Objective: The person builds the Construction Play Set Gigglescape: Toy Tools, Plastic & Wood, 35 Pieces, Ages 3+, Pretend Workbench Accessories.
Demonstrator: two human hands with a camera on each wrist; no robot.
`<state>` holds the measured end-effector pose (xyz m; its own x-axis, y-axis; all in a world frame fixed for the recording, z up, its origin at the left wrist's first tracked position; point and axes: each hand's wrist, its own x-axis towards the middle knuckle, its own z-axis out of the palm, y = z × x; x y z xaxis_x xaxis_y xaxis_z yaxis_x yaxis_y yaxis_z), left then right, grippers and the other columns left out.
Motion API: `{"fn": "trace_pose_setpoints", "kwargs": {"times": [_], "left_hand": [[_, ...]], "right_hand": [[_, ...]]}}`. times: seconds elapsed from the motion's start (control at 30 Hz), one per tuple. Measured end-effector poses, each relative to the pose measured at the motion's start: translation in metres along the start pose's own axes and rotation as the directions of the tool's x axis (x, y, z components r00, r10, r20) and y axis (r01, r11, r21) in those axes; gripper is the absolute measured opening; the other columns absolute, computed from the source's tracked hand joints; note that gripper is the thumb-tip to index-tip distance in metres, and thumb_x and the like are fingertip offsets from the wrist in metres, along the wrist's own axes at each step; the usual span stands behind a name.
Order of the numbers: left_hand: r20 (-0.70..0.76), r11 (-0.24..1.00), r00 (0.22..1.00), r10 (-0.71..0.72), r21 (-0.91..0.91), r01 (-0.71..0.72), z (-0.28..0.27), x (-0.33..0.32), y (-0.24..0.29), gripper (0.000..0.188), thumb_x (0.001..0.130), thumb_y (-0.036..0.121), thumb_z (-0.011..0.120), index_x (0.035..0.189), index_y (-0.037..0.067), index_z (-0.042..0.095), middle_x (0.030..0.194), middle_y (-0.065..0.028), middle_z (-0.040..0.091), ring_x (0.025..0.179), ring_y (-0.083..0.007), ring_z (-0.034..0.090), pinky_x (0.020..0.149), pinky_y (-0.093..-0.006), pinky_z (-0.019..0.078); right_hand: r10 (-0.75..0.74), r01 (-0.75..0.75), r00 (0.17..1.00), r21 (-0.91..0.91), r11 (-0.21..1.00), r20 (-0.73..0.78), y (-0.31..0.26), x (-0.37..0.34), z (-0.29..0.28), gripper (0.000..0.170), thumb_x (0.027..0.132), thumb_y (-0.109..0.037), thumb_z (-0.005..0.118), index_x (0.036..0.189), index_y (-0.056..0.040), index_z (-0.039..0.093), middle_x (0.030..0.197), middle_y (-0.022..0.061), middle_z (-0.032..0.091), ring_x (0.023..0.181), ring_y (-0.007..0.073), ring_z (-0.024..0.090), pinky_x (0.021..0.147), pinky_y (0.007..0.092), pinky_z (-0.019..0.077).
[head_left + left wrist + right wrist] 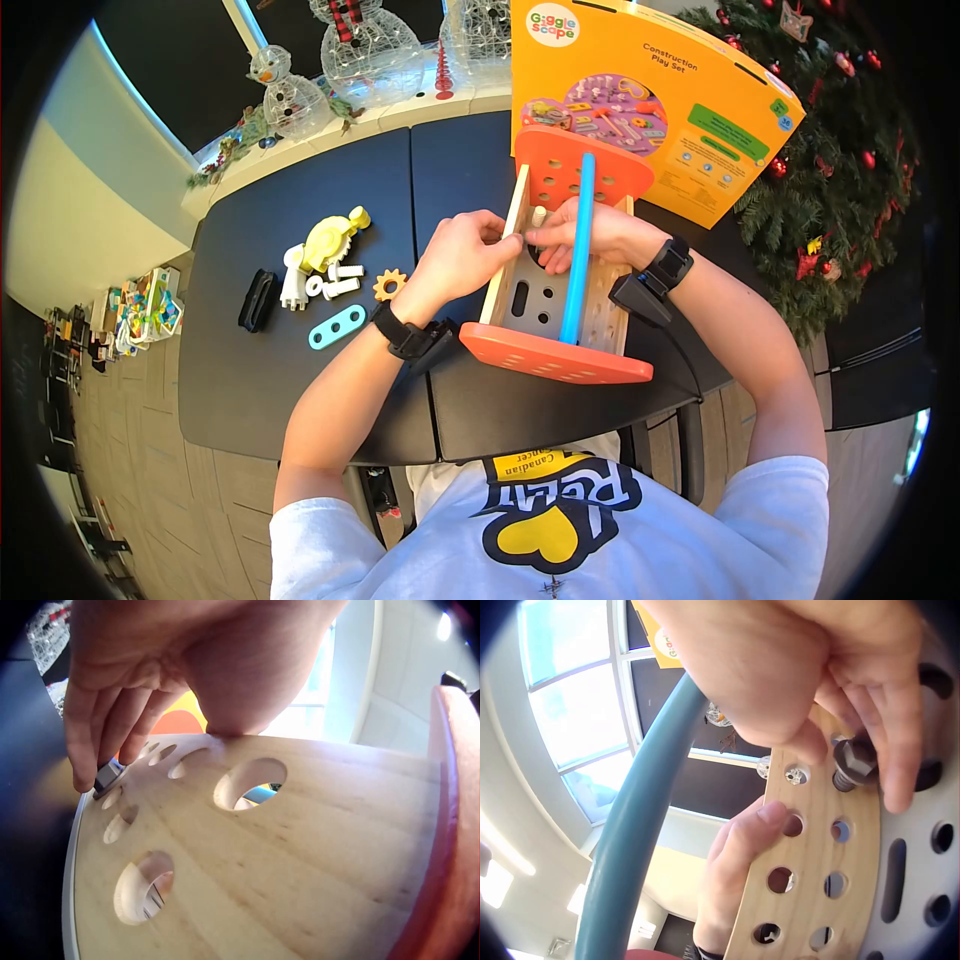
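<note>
A toy toolbox with wooden sides, orange ends (555, 358) and a blue handle bar (578, 250) stands in front of me. My right hand (592, 238) reaches inside it beneath the bar. In the right wrist view its fingers pinch a dark grey hex-head bolt (856, 761) at the holed wooden side (802, 889). Over that side's top edge comes my left hand (462, 255), its thumb (769, 817) on the inner face. Outside, the left fingertips hold a grey nut (110, 777) low against the wood, partly hidden by the fingers.
Left of the toolbox lie a yellow and white toy tool (330, 245), white bolts (343, 285), an orange gear (389, 285), a light blue holed strip (338, 327) and a black case (259, 300). A yellow box (690, 120) stands behind, beside a decorated tree (850, 150).
</note>
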<state>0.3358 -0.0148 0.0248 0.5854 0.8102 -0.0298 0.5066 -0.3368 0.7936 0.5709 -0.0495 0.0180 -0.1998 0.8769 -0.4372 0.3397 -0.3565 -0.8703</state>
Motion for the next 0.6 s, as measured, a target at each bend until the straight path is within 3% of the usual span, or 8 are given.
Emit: {"fn": "trace_pose_setpoints", "kwargs": {"times": [0.03,0.13,0.43,0.6], "left_hand": [[0.001,1.000,1.000,-0.004,0.010,0.004,0.000,0.000,0.001,0.048,0.093,0.033,0.072,0.119,-0.007,0.072,0.108,-0.0231,0.078,0.102,-0.0302,0.077,0.092,-0.0386,0.0579],[0.002,0.999,1.000,-0.013,0.031,0.013,-0.001,-0.001,0.004,0.048,0.093,0.033,0.071,0.119,-0.007,0.072,0.107,-0.0229,0.078,0.102,-0.0298,0.077,0.091,-0.0385,0.0581],[-0.001,1.000,1.000,-0.004,0.028,0.004,0.000,-0.001,0.004,0.049,0.092,0.033,0.071,0.119,-0.007,0.072,0.107,-0.0230,0.078,0.102,-0.0301,0.077,0.092,-0.0384,0.0580],[-0.010,1.000,1.000,-0.001,0.022,0.001,0.001,0.000,0.001,0.048,0.092,0.032,0.071,0.119,-0.007,0.072,0.107,-0.0229,0.078,0.103,-0.0305,0.077,0.093,-0.0385,0.0577]], "right_hand": [[-0.039,0.040,0.999,-0.048,0.998,0.034,0.003,0.001,-0.001,0.044,0.102,-0.033,0.072,0.109,0.0110,0.069,0.099,0.0242,0.076,0.082,0.0241,0.078,0.072,0.0318,0.0643],[-0.059,0.061,0.998,0.063,0.996,-0.037,0.013,0.002,0.002,0.046,0.102,-0.034,0.072,0.111,0.0109,0.068,0.102,0.0248,0.076,0.086,0.0242,0.078,0.074,0.0308,0.0640],[0.063,-0.062,0.997,-0.019,0.998,0.036,0.005,0.004,0.000,0.063,0.107,-0.050,0.058,0.114,0.0110,0.069,0.102,0.0226,0.077,0.079,0.0221,0.076,0.068,0.0298,0.0609],[0.066,-0.068,0.997,-0.047,0.997,-0.040,-0.002,0.001,0.005,0.061,0.104,-0.050,0.063,0.114,0.0096,0.069,0.099,0.0182,0.076,0.077,0.0174,0.072,0.069,0.0274,0.0566]]}}
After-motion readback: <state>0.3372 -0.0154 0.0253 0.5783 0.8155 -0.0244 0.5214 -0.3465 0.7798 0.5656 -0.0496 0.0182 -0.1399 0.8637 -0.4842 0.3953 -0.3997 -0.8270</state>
